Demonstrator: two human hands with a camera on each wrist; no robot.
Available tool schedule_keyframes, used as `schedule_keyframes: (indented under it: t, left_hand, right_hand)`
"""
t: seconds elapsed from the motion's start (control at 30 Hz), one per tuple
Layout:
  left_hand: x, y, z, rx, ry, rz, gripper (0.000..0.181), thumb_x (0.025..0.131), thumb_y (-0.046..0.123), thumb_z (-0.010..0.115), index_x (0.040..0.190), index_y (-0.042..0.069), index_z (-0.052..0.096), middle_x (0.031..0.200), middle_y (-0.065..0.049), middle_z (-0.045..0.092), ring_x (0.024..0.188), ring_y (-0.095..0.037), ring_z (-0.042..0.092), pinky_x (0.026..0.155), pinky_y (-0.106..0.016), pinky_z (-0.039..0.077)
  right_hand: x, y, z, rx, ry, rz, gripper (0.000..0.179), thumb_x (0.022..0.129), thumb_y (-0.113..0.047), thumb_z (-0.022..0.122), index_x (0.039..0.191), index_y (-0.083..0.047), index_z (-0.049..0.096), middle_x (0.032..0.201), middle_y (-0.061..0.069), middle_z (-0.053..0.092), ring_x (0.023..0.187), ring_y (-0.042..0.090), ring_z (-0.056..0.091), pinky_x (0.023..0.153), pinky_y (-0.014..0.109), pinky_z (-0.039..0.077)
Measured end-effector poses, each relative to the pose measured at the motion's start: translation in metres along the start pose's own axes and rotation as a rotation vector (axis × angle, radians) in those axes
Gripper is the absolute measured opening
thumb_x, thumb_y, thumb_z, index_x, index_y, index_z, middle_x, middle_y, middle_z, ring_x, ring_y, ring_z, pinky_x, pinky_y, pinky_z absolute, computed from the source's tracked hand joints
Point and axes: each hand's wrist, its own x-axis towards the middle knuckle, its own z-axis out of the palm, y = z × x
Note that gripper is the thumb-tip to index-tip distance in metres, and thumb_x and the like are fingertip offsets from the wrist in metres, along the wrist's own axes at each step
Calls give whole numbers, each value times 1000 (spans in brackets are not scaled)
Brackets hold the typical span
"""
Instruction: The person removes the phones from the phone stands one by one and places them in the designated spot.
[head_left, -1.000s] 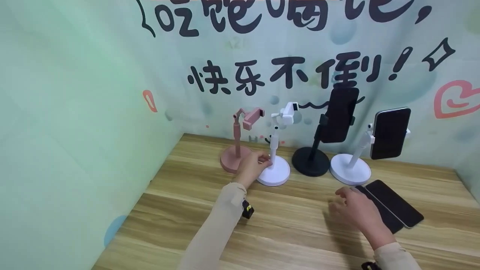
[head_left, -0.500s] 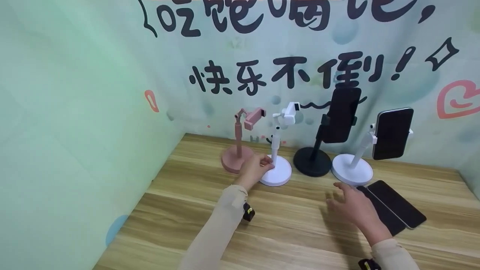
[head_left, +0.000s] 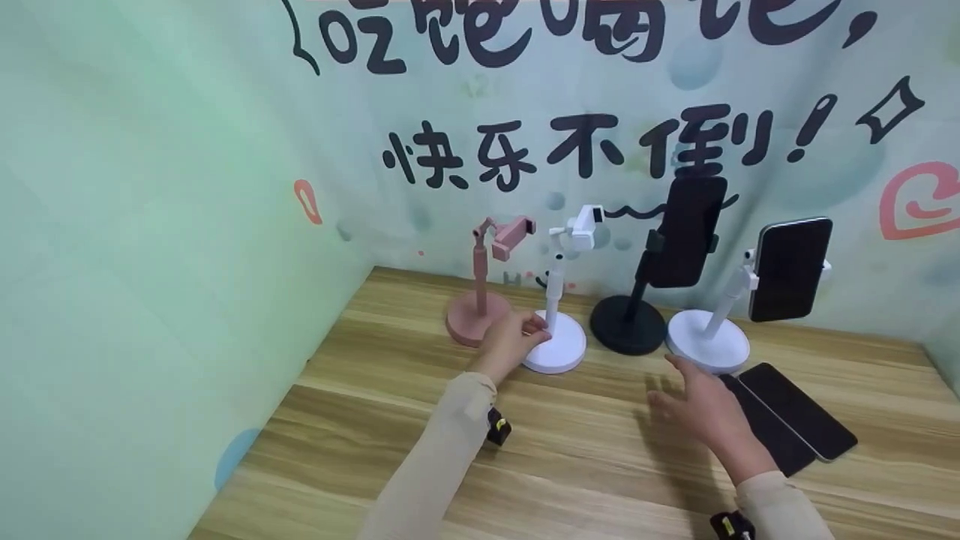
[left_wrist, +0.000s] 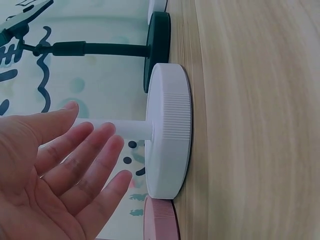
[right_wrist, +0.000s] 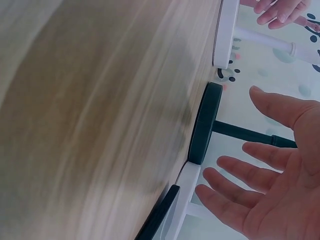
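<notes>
My left hand (head_left: 512, 343) is at the lower pole of a white phone stand (head_left: 553, 330), above its round base. In the left wrist view the fingers of that hand (left_wrist: 75, 165) are loosely extended, with the white pole (left_wrist: 120, 129) behind the fingertips. The stand's clamp (head_left: 583, 227) holds no phone. My right hand (head_left: 701, 401) hovers over the table in front of the black stand (head_left: 628, 324) and a second white stand (head_left: 709, 340), fingers spread and nothing in them. Two dark phones (head_left: 797, 411) lie side by side just right of it.
A pink phone stand (head_left: 480, 315) stands left of the white one, its clamp without a phone. The black stand carries a dark phone (head_left: 688, 232), and the right white stand another phone (head_left: 791, 268). A printed cloth backdrop (head_left: 450, 90) rises behind the wooden table (head_left: 585, 465).
My right hand has shifted slightly left, away from the lying phones, and its fingers have spread wider. My left hand stays beside the white stand's pole. The head view has turned slightly left.
</notes>
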Motion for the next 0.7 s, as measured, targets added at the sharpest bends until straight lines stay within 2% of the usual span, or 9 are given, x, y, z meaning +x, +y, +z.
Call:
schedule_keyframes:
  t: [0.2,0.47,0.7]
  left_hand:
    - [-2,1,-1,-6,-1,1,20,93,22,71,110,12,71,112,-2,74,109,-19,68,97,-33,53]
    - [-4,6,-1,-9,-8,-2,18,94,23,70,109,13,72,112,-1,74,109,-18,67,97,-33,53]
    - [-7,4,-2,15,7,47,19,93,21,71,108,10,72,109,-4,75,106,-20,70,95,-33,54]
  right_hand:
    - [2,-2,0,26,-4,2,73,94,-34,68,151,-2,35,149,31,42,133,54,44,105,67,39]
    - [11,-5,-3,42,23,-19,73,96,-30,64,152,4,31,150,34,39,135,54,40,108,66,37]
    - [24,-5,-4,72,84,-51,74,95,-29,65,149,8,32,149,35,39,136,53,39,110,64,35]
